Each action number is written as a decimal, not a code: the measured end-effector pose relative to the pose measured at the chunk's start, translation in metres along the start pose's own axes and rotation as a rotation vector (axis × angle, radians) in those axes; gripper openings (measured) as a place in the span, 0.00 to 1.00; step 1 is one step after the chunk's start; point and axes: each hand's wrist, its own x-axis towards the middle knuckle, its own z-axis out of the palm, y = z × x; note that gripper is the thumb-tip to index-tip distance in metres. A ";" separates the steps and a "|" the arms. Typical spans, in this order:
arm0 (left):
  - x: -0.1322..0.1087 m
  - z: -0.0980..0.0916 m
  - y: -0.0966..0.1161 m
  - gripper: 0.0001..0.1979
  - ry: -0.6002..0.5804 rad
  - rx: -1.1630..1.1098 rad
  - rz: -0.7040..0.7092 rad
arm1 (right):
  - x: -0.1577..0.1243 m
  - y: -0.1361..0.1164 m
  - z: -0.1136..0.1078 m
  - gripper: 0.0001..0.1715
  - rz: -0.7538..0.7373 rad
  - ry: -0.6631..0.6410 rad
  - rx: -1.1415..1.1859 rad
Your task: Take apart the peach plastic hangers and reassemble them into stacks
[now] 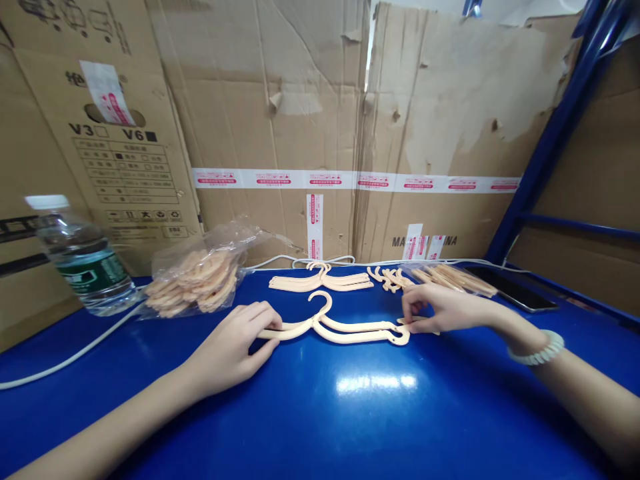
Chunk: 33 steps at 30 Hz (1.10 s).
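Note:
A cream plastic clothes hanger (350, 338) lies on the blue table in front of me, its hook pointing away. My left hand (245, 340) is closed on the hanger's left end, thumb in front and fingers behind. At the hanger's right end, beside a small curved notch, my right hand (440, 308) pinches a thin cream piece (429, 328). Its fingers partly hide that piece, and I cannot tell whether it is joined to the hanger. Just behind lie several similar hangers (295, 285), stacked together. Small cream hook-shaped parts (390, 279) are heaped behind my right hand.
A bag of cream parts (195, 280) and a water bottle (90, 267) stand at the left. Behind my right hand lie a bag of long cream pieces (455, 277) and a dark phone (520, 290). A white cable (75, 360) crosses the table (310, 427). Cardboard (270, 220) walls the back.

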 end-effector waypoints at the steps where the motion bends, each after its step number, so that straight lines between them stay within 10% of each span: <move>1: 0.000 0.000 0.001 0.04 0.006 -0.010 -0.008 | 0.001 -0.002 0.001 0.15 0.005 0.025 -0.009; 8: 0.000 0.002 0.000 0.12 0.036 -0.040 0.008 | 0.009 -0.028 0.022 0.26 -0.103 0.228 -0.088; 18: -0.001 0.007 0.002 0.13 -0.065 -0.118 -0.011 | 0.015 -0.034 0.033 0.11 -0.151 0.161 -0.060; 33: 0.000 0.008 0.003 0.07 -0.050 -0.139 -0.037 | 0.015 -0.023 0.028 0.14 -0.135 0.093 0.134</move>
